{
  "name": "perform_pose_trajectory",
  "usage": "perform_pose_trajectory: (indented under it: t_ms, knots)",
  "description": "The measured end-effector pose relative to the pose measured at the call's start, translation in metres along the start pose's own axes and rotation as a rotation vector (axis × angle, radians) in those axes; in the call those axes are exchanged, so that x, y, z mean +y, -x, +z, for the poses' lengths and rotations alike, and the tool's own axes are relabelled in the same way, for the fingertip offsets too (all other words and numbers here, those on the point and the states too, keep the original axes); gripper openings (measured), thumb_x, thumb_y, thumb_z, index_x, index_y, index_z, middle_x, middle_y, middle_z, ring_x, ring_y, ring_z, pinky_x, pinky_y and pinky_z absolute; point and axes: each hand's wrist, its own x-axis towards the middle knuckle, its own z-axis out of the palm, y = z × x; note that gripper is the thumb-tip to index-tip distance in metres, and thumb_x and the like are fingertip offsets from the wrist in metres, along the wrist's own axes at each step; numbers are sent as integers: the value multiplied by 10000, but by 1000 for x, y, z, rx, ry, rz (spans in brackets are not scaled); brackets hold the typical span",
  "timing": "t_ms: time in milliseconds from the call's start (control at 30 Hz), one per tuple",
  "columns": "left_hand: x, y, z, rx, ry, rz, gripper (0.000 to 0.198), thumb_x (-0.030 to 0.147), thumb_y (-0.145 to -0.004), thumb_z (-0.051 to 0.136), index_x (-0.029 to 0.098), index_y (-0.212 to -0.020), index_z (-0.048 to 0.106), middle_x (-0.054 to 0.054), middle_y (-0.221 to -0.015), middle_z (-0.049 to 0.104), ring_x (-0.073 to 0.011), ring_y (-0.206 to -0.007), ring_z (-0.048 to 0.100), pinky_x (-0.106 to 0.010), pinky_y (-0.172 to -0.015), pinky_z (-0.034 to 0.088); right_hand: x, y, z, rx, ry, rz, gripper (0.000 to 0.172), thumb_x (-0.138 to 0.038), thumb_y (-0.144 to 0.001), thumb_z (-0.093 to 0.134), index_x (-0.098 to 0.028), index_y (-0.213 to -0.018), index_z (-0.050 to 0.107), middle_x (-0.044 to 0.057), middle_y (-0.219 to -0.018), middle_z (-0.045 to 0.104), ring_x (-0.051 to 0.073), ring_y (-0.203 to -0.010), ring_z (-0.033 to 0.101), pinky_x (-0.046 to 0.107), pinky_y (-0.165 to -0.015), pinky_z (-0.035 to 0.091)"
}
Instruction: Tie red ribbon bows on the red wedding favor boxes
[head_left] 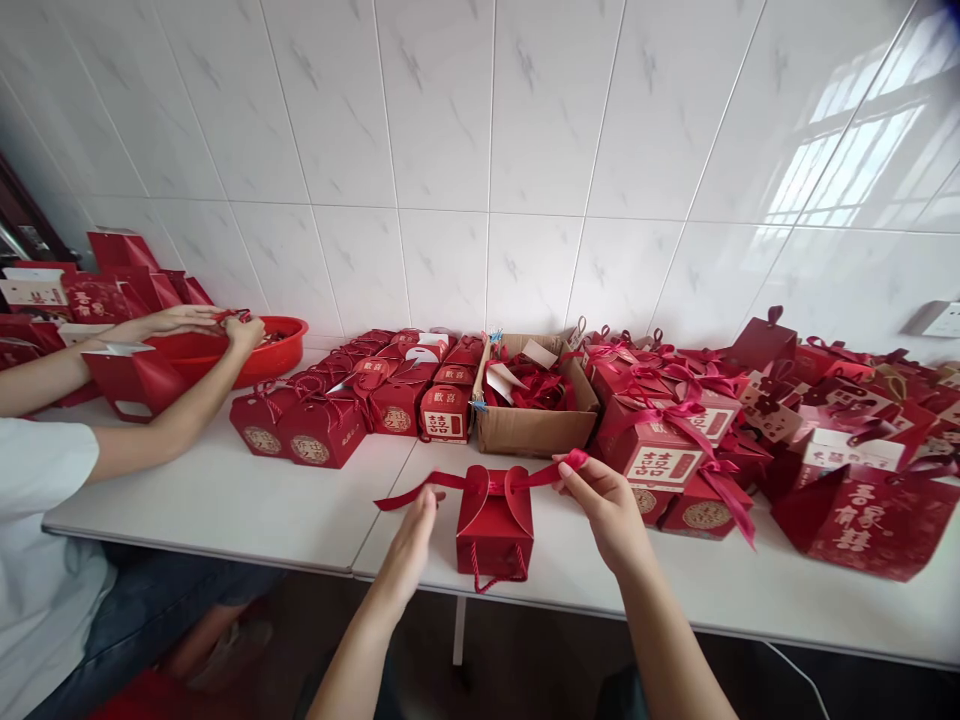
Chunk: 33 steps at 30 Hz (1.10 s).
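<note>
A small red gift box (495,535) stands upright at the table's front edge, its curved top flaps closed and a twisted cord handle hanging down its front. A red satin ribbon (536,476) runs through the top and stretches out to both sides. My right hand (604,505) pinches the ribbon's right part between thumb and fingers, with a bunched bit above the fingertips. On the other side, my left hand (409,550) has its fingertips closed on the ribbon's left part, whose tail sticks out to the left. The left fingers are partly hidden behind the thumb side.
Behind the box sits an open cardboard carton (536,430) of ribbons. Rows of red boxes (326,430) stand left of it; ribbon-tied boxes (664,460) and larger bags (862,520) pile up rightward. At left, a co-worker's hands (244,330) work over an orange-red basin (289,350).
</note>
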Motion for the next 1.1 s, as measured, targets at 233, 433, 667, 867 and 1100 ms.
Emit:
perform_pose_trajectory:
  t_ms: [233, 433, 667, 867, 1100]
  knots:
    - [53, -36, -15, 115, 790, -130, 361, 439, -697, 718, 204, -970, 688, -63, -1034, 701, -197, -987, 639, -303, -817, 490, -13, -5, 1, -3, -42, -66, 258, -450, -789, 662, -199, -834, 702, 19, -701, 604, 160, -713, 546, 311, -754, 449]
    - [92, -45, -24, 38, 678, 58, 209, 328, -627, 784, 164, -715, 691, -69, -944, 739, -213, -902, 655, -305, -757, 505, -41, -13, 9, 28, -4, -162, 230, -400, -727, 719, -189, -810, 674, 22, -780, 647, 143, -704, 553, 292, -722, 464]
    - [133, -46, -12, -120, 391, 239, 295, 442, -771, 672, 181, -889, 739, -84, -960, 736, -253, -988, 635, -355, -884, 469, -76, -27, 24, -12, 78, -311, 213, -396, -761, 684, -187, -784, 650, 6, -737, 626, 127, -669, 537, 260, -654, 448]
    - [157, -50, 2, -142, 334, 407, 235, 349, -764, 694, 195, -936, 740, -55, -979, 729, -234, -994, 621, -342, -920, 448, -94, -36, 33, -59, 51, -375, 185, -377, -772, 682, -195, -790, 656, 1, -769, 636, 126, -700, 546, 250, -673, 431]
    - [171, -55, 8, -118, 431, 466, 184, 298, -745, 711, 164, -867, 740, -63, -927, 727, -213, -928, 635, -339, -888, 461, -99, -44, 37, -119, 19, -371, 203, -386, -779, 678, -188, -736, 672, -7, -731, 630, 110, -677, 524, 241, -674, 406]
